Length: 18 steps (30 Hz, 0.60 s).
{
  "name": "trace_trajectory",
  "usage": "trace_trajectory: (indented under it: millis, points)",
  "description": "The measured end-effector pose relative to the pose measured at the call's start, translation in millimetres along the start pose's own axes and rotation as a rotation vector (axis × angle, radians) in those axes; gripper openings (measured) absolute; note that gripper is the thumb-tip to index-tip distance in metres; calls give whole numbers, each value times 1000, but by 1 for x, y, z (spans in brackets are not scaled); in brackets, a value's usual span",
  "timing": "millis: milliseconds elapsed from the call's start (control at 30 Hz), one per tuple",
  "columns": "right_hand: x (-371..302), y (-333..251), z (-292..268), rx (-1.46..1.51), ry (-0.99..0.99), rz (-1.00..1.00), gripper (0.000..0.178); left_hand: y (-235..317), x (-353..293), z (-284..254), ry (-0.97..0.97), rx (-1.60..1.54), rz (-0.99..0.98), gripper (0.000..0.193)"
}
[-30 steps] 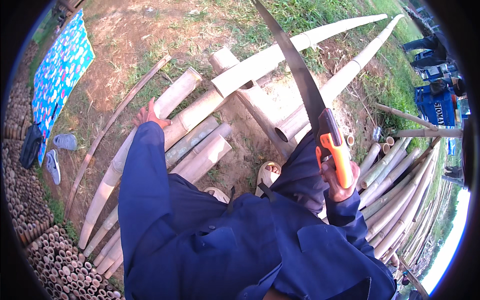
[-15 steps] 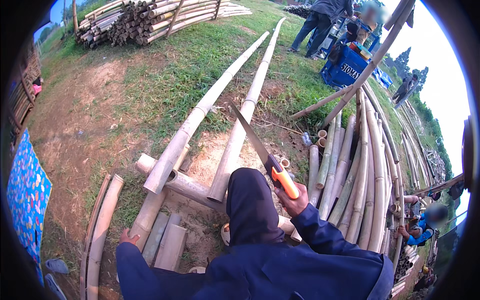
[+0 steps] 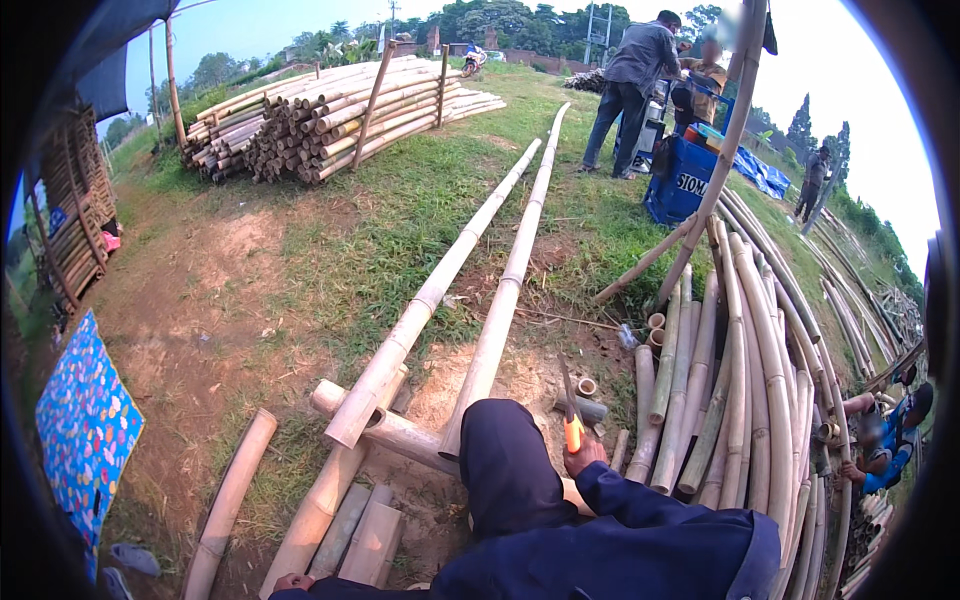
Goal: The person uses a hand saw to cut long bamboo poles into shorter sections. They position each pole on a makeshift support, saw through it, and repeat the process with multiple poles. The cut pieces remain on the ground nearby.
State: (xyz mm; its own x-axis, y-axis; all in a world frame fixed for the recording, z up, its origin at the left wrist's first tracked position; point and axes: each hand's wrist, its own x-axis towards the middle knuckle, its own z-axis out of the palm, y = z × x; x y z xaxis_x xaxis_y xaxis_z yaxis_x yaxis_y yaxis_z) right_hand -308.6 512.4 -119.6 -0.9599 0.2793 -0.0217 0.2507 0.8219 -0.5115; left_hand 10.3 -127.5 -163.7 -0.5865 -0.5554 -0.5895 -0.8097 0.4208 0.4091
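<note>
In my right hand (image 3: pixel 585 457), closed around its orange handle, is a hand saw (image 3: pixel 571 408) with its blade pointing up and away. The saw is to the right of my knee and touches no pole. My left hand (image 3: pixel 293 582) is low at the bottom edge, by a thick bamboo piece (image 3: pixel 318 510); its fingers are mostly hidden. Ahead, two long bamboo poles (image 3: pixel 405 335) (image 3: pixel 507 290) stretch away over the grass. Their near ends are at a bamboo crosspiece (image 3: pixel 405 440), the left one lying over it.
Short bamboo offcuts (image 3: pixel 375 540) lie beside the thick piece. At the right is a heap of bamboo poles (image 3: pixel 745 370) beside a slanting post (image 3: pixel 725 150). A bamboo stack (image 3: pixel 340 115), a blue patterned cloth (image 3: pixel 90 430), a blue cart (image 3: pixel 680 180) and several people stand around.
My view has tilted up, showing more sky and background. The saw has turned more upright and seems edge-on to me. My left hand has moved down toward the bottom edge.
</note>
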Motion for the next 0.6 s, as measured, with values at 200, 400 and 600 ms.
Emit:
trace_trajectory:
  millis: [200, 400, 600]
  points:
    - [6, 34, 83, -167, -195, -22, 46, 10, -38, 37, 459, 693, 63, 46]
    - [18, 78, 104, 54, -436, -190, 44, 103, -62, 23, 174, -529, 241, 33]
    - [20, 46, 95, 329, -454, -37, 59, 174, -55, 10, 365, -462, 563, 30]
